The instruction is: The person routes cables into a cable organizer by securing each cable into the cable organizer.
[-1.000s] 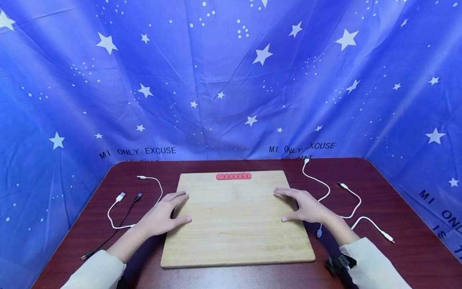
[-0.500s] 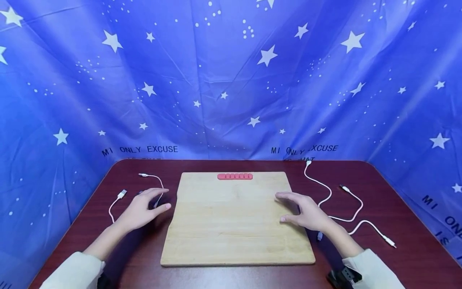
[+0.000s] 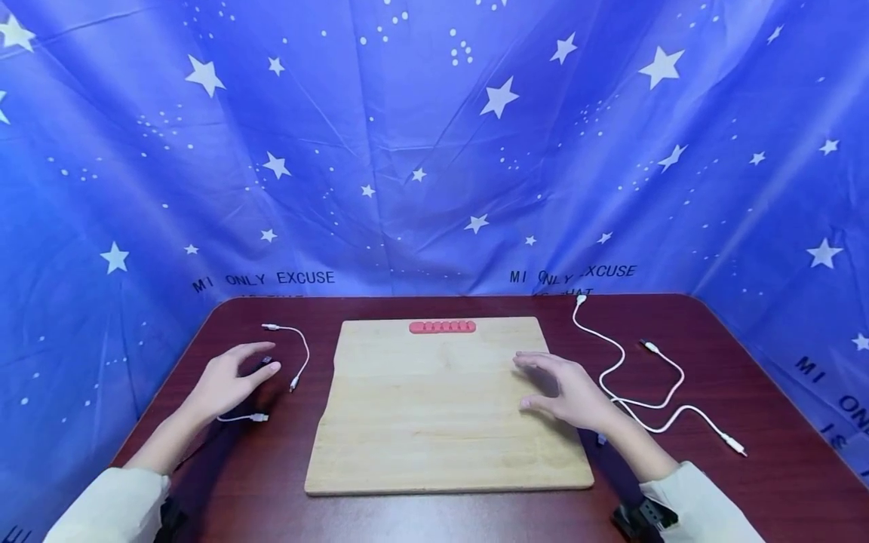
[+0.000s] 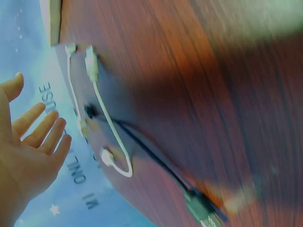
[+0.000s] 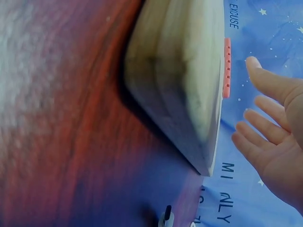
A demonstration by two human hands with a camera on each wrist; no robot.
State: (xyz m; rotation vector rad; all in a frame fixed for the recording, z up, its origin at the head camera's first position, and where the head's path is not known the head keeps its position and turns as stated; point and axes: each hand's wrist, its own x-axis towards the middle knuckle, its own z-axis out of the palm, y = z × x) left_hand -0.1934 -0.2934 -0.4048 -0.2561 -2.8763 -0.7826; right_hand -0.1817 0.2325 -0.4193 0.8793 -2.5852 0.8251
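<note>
My left hand (image 3: 227,381) hovers over the left side of the table, fingers relaxed and holding nothing. Below it lie a white USB cable (image 3: 256,417) and a black USB cable (image 4: 158,163), both partly hidden in the head view. Just right of that hand is a short white cable (image 3: 308,348). Over the right edge of the wooden board (image 3: 434,415) is my right hand (image 3: 570,388), its fingers spread and nothing in them. A red slotted cable clip strip (image 3: 443,326) sits at the board's far edge.
On the right lie several white cables, one running toward the back edge (image 3: 621,351), one with a dark plug (image 3: 681,375) and one reaching right (image 3: 706,417). A grey plug (image 3: 601,438) shows beside the right wrist. A blue starry curtain (image 3: 434,151) hangs behind the table (image 3: 380,520).
My left hand has moved left off the board to above the left cables, uncovering the short white cable. The right hand has stayed nearly in place by the board's right edge.
</note>
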